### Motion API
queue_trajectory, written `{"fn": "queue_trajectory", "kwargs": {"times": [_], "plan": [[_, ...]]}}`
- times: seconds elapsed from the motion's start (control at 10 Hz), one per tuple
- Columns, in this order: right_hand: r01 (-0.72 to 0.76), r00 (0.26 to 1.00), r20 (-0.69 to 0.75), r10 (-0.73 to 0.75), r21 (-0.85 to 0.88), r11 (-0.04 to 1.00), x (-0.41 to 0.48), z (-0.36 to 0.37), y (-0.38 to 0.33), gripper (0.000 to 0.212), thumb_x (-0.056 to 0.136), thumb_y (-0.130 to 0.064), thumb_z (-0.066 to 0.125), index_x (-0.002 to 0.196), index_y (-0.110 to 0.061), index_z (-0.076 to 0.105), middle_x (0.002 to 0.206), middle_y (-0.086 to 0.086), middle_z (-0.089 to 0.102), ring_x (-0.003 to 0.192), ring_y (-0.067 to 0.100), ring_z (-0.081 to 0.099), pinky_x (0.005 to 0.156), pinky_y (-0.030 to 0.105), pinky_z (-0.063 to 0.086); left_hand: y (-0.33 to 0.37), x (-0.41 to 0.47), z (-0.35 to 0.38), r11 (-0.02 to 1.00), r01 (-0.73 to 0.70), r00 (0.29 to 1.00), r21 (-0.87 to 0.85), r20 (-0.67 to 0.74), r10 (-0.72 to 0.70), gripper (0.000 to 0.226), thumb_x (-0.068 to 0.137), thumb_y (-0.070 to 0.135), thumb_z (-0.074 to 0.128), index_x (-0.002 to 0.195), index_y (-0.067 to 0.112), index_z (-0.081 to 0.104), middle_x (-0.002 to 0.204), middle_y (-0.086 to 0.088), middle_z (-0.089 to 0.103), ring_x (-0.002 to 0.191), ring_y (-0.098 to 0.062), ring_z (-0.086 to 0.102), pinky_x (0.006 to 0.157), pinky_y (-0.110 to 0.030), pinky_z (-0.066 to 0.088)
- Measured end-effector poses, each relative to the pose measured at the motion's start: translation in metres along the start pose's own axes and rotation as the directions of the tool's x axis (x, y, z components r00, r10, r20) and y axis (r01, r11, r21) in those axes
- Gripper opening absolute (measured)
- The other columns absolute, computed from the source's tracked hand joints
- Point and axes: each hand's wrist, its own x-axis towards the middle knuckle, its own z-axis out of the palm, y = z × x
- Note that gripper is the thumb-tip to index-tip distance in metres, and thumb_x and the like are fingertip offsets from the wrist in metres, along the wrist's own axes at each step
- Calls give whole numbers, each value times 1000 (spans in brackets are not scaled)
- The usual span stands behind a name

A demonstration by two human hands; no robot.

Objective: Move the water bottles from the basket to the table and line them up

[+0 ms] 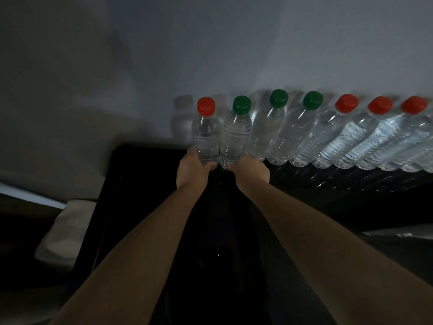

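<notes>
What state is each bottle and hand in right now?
red-capped end bottle, capped, upright, gripped low by the left hand.
green-capped bottle beside it, capped, upright, gripped low by the right hand.
other five bottles, capped, upright, lined up on the table, untouched.

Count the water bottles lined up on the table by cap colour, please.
Red-capped bottles: 4
Green-capped bottles: 3
Total in view: 7
</notes>
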Motion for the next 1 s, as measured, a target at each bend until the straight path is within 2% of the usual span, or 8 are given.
{"fn": "queue_trajectory", "kwargs": {"times": [0.1, 0.2, 0.3, 0.4, 0.5, 0.7, 0.9, 1.0], "plan": [[9, 1000, 9, -9, -62, 998, 7, 0, 0, 18, 94, -11, 50, 108, -11, 63, 104, 7, 66, 94, 26, 64, 66, 34, 44, 5, 11, 3, 1000, -14, 1000, 9, 21, 14, 56, 80, 28, 76, 123, 6, 49, 118, -14, 63, 109, -29, 61, 89, -36, 50], [-37, 999, 7, 37, 30, 999, 16, -1, -2, 21, 98, -22, 48, 105, -11, 63, 102, 7, 66, 84, 24, 59, 67, 33, 42, 10, 23, 7, 1000, -22, 999, 16, 25, 22, 56, 79, 28, 76, 123, 5, 50, 117, -14, 65, 109, -30, 61, 89, -35, 50], [-41, 999, 0, 41, 67, 997, 23, 2, -3, 26, 98, -30, 49, 108, -11, 63, 103, 8, 66, 89, 26, 63, 67, 33, 42, 11, 33, 9, 999, -29, 999, 27, 20, 29, 58, 78, 26, 77, 125, 6, 51, 117, -13, 66, 110, -29, 61, 90, -33, 48], [-33, 999, -7, 33, 64, 997, 23, 3, -3, 26, 99, -31, 49, 105, -11, 64, 97, 7, 67, 79, 23, 58, 66, 32, 42, 8, 36, 10, 999, -36, 999, 20, 18, 35, 57, 77, 25, 77, 124, 6, 52, 117, -13, 66, 109, -28, 62, 89, -29, 47], [15, 1000, -11, -15, 32, 999, 19, 1, 0, 21, 99, -27, 47, 104, -13, 63, 95, 6, 66, 78, 23, 58, 67, 33, 44, 9, 35, 11, 1000, -12, 1000, -4, 20, 12, 59, 73, 25, 79, 122, 9, 51, 113, -9, 68, 104, -25, 65, 89, -35, 52], [188, 982, -2, -191, -171, 967, 14, -4, 6, 26, 99, -12, 42, 108, -25, 63, 96, 4, 64, 88, 26, 63, 70, 35, 51, 12, 33, 16, 999, 29, 1000, 21, -9, -28, 55, 75, 27, 78, 120, 9, 52, 111, -9, 68, 103, -27, 65, 87, -40, 53], [166, 985, -31, -169, -82, 983, 10, -2, 11, 20, 100, -27, 41, 102, -19, 60, 93, 4, 66, 85, 26, 64, 72, 37, 51, 19, 28, 11, 993, 59, 998, 103, -1, -59, 65, 78, 29, 77, 129, 8, 43, 120, -15, 64, 110, -32, 62, 90, -40, 51], [182, 982, -31, -184, -63, 981, 6, 0, 19, 33, 99, -43, 42, 111, -17, 57, 98, 3, 66, 90, 24, 63, 68, 34, 45, 22, 21, 9, 980, 124, 992, 157, -2, -126, 77, 79, 39, 75, 136, 10, 32, 121, -16, 63, 109, -34, 62, 88, -43, 52]]}}
